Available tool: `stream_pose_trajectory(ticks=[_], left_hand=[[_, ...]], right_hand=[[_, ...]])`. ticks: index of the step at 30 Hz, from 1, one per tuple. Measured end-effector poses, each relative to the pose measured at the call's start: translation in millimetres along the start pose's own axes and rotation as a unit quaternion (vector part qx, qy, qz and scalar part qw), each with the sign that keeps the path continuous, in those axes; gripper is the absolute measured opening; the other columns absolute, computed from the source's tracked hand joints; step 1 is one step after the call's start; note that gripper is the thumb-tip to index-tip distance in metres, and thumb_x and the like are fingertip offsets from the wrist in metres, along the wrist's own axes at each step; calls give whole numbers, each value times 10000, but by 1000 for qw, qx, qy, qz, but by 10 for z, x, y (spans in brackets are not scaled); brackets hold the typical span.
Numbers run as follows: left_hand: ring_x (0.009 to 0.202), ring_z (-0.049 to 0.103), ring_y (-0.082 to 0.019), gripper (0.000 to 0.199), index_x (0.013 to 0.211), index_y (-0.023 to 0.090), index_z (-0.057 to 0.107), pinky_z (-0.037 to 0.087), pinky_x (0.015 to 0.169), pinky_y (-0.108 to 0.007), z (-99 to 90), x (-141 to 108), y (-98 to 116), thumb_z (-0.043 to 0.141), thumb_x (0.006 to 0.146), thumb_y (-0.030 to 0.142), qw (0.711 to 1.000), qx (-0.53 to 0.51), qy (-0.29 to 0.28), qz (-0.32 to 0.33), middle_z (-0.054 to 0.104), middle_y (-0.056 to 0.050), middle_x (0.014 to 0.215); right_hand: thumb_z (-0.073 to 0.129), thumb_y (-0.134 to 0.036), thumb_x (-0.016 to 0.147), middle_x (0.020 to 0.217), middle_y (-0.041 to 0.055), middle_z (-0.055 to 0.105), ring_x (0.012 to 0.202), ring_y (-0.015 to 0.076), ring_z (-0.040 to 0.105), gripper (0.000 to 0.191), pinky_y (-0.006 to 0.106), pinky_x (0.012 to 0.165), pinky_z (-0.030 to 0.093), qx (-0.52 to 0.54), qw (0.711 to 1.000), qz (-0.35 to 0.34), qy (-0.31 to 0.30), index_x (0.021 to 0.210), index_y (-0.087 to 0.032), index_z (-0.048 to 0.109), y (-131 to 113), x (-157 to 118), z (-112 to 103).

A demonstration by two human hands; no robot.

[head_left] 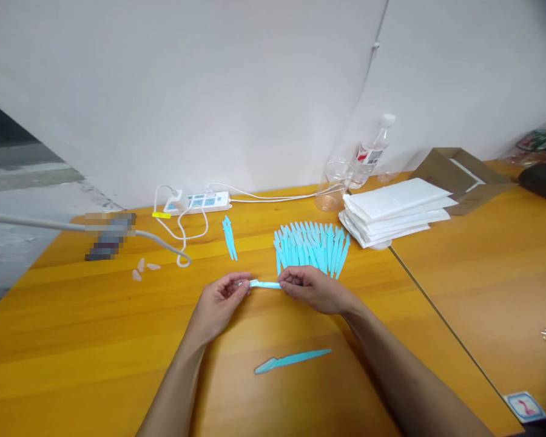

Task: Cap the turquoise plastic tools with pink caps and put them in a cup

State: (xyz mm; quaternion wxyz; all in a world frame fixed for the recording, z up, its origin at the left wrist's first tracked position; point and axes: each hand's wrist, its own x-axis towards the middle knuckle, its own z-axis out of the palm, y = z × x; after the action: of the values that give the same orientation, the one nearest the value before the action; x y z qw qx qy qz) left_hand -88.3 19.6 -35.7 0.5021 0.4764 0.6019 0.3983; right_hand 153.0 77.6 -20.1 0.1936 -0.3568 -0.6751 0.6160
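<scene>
Both hands hold one light blue stick-like tool [267, 284] level above the table. My left hand [222, 301] pinches its left end between thumb and fingers. The right end is pinched by my right hand [310, 287], whose fingers are curled in. Nearer the camera lies a single blue tool [293, 360] with a paler, wider left end. Just beyond my right hand, many similar blue tools [306, 246] are laid side by side in a row. A few thin blue pieces [230, 238] lie farther back. Several small pale pieces [137, 275] rest at the left.
A white power strip [204, 201] with cables stands by the wall. Behind at right are a clear cup [331, 193], a bottle [368, 156], stacked white packets [398, 209] and an open cardboard box [475, 188]. A blurred-out dark object [109, 237] lies left on the wooden table [95, 340].
</scene>
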Motion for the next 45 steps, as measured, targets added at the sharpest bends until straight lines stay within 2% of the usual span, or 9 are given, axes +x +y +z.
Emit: stream_pose_trajectory(ticks=[5, 11, 20, 22, 27, 33, 40, 42, 45], left_hand=[[866, 684, -161, 597, 1239, 153, 567, 526, 882, -302, 60, 37, 66, 752, 759, 454, 995, -87, 41, 21, 727, -64, 953], [904, 682, -178, 709, 1321, 148, 504, 527, 893, -335, -120, 51, 40, 736, 753, 503, 989, -76, 123, 41, 706, -124, 1120], [949, 680, -221, 620, 1175, 158, 649, 523, 875, -343, -721, 47, -111, 696, 727, 585, 976, 62, 206, 20, 730, -111, 1084], [934, 683, -235, 525, 1116, 173, 687, 522, 861, -352, -958, 44, -143, 654, 765, 563, 956, 161, 247, 10, 740, -100, 1055], [844, 668, -230, 351, 1075, 195, 717, 486, 874, -373, -1630, 37, -188, 574, 834, 407, 856, 419, 304, -1, 721, -73, 1090], [1002, 625, -223, 244, 999, 284, 733, 440, 936, -301, -2143, 166, -215, 587, 807, 322, 836, 490, 245, 41, 705, 39, 1115], [890, 617, -196, 247, 867, 224, 771, 442, 851, -241, -2163, 401, -215, 622, 796, 408, 841, 514, 146, 89, 710, -1, 1035], [823, 623, -183, 258, 860, 244, 764, 451, 785, -227, -2035, 356, -149, 627, 799, 453, 852, 499, 138, 80, 727, 7, 952], [750, 648, -193, 340, 883, 255, 766, 477, 710, -236, -1642, 215, -16, 681, 745, 553, 915, 379, 122, 59, 757, -6, 856]], right_hand=[[606, -392, 827, 624, -28, 534, 570, 94, 428, 246, 213, 517, 311, -47, 998, 16, 44, 794, -158, 670, -60, -8, 46], [601, -403, 786, 655, 15, 651, 579, 141, 560, 245, 240, 549, 379, -145, 930, 110, 319, 792, -168, 668, 48, 25, -201], [577, -499, 841, 790, 88, 726, 801, 249, 668, 343, 298, 664, 398, -415, 832, 181, 320, 942, -185, 673, -26, 46, -274], [538, -519, 874, 826, 82, 733, 832, 245, 673, 355, 303, 701, 414, -421, 843, 145, 301, 948, -202, 680, -154, 188, -190], [550, -495, 885, 1023, 118, 733, 1006, 272, 660, 384, 323, 817, 452, -406, 886, 44, 221, 1027, -174, 706, -412, 942, 182], [608, -425, 873, 1130, 207, 686, 1072, 307, 642, 416, 353, 857, 479, -382, 908, 99, 143, 1114, -92, 672, -459, 1672, 483], [633, -206, 801, 992, 196, 727, 912, 270, 691, 228, 297, 725, 480, -337, 924, 137, 121, 969, -79, 721, -361, 1815, 332], [625, -199, 789, 931, 157, 739, 852, 234, 690, 182, 268, 681, 460, -317, 933, 128, 117, 904, -103, 729, -370, 1736, 249], [593, -229, 813, 903, 76, 738, 799, 162, 662, 170, 221, 640, 432, -278, 950, 82, 113, 902, -154, 717, -394, 1423, 86]])
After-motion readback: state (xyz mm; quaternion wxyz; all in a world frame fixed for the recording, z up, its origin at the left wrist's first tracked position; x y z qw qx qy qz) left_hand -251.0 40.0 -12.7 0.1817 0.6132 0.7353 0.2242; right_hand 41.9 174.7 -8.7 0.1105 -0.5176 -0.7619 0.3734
